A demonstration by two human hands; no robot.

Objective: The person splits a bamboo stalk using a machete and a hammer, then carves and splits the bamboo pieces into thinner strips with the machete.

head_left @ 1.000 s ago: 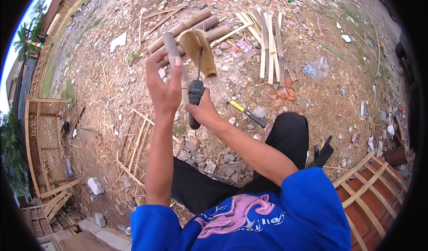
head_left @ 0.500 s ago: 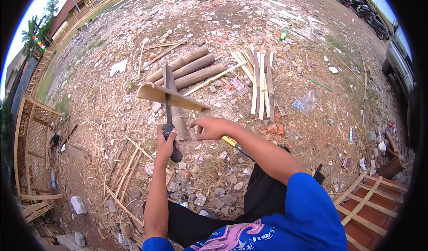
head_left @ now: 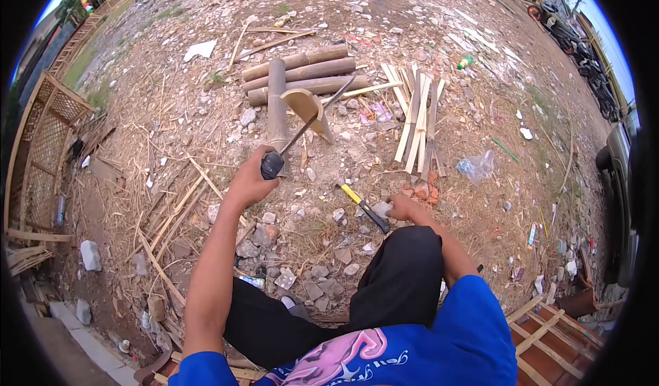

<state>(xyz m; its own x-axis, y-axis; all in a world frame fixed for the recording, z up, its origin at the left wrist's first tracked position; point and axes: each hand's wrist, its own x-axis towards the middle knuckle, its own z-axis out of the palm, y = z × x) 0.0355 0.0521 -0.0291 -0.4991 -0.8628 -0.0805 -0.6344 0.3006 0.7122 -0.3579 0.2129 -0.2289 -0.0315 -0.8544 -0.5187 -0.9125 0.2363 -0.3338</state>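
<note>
In my left hand (head_left: 255, 180) is the black handle of a machete (head_left: 299, 135), its long dark blade slanting up to the right. A half-split piece of bamboo (head_left: 321, 126) stands tilted against the blade; I cannot tell how deep the blade sits in it. A round bamboo pole (head_left: 276, 104) lies just behind the blade. My right hand (head_left: 406, 209) is low by my knee with fingers loosely bent and apart, near a hammer (head_left: 364, 206) with a yellow and black handle lying on the stones. Its fingertips do not visibly grip the hammer.
Several bamboo poles (head_left: 302, 77) lie stacked ahead, with a bundle of split strips (head_left: 417, 118) to their right. Loose slats (head_left: 180, 214) lie at left, broken bricks (head_left: 427, 190) and a plastic bag (head_left: 476, 166) at right. A vehicle (head_left: 621, 187) stands at the right edge.
My left hand has swung the machete from upright to a rightward slant, and the split bamboo has turned with it. My right hand has moved from beside the bamboo down towards the hammer.
</note>
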